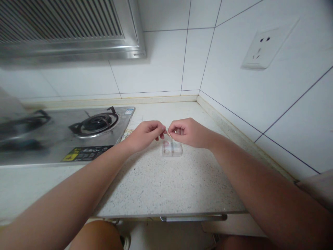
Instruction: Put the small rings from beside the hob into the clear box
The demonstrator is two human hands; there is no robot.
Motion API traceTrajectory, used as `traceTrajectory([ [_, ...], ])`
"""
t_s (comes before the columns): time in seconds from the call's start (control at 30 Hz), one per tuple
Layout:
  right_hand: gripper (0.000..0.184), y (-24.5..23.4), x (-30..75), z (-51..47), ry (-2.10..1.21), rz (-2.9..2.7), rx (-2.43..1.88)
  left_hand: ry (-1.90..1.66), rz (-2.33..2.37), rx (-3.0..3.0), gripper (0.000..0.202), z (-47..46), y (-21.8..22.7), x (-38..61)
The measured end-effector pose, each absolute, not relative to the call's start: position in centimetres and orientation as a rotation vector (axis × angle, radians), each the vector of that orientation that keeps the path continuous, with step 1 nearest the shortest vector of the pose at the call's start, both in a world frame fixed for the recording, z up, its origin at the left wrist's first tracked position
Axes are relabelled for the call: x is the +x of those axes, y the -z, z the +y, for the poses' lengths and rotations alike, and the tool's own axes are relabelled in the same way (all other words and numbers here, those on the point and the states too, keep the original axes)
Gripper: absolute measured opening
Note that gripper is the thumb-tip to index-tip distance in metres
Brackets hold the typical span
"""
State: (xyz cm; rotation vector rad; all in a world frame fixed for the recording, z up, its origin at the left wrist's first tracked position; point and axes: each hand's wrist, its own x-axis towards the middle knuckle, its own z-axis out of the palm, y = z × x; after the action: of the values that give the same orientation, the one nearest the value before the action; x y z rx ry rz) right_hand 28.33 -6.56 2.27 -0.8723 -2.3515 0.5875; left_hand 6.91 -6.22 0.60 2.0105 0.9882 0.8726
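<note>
Over the speckled countertop (pixel 166 187), my left hand (pixel 149 133) and my right hand (pixel 188 132) meet with fingertips almost touching. Both are closed in a pinch. A thin, pale, loop-like strand (pixel 169 135) shows at the fingertips of my right hand; its exact kind is too small to tell. Whatever the left fingertips pinch is hidden. Just below the hands sits a small clear plastic box (pixel 171 149) with a few small reddish and dark items inside, which are blurred.
To the left is a steel gas stove (pixel 125 130) with a black burner (pixel 96 121) and a warning label (pixel 87 153). A range hood (pixel 78 31) hangs above it. A wall socket (pixel 265 48) is on the right tiled wall. A drawer handle (pixel 194 218) lies below the counter edge.
</note>
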Motion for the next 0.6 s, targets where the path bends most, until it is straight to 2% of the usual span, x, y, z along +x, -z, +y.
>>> traceTrajectory([
  [0.6, 0.019, -2.11, 28.38, -6.42, -0.558, -2.372, -0.880, -0.869, 0.994, 2.012, 0.030, -6.20, -0.55, 6.89],
])
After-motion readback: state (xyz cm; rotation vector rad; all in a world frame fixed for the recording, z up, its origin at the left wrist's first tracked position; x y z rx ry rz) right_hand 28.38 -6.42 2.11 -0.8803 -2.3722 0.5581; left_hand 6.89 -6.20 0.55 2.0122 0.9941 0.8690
